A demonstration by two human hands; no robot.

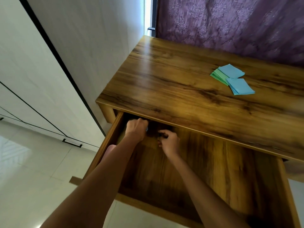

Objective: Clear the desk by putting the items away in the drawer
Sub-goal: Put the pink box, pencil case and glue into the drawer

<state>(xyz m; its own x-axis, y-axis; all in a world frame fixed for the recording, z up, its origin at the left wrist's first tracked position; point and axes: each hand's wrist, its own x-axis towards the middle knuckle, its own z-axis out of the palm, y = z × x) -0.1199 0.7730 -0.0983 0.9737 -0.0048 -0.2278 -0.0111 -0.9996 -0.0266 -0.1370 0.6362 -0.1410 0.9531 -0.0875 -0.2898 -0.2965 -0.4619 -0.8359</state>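
Both hands (153, 134) deep inside open drawer (287, 186)

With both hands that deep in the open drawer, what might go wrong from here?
Two risks. The left hand and right hand are working in the dark back of the open wooden drawer, under the wooden desk top, so knuckles may knock its front edge on the way out. The blue and green paper squares lie loosely stacked on the desk, so a bump might scatter them.

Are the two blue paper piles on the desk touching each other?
Cannot tell. In the head view the upper blue pile and lower blue pile meet at one corner.
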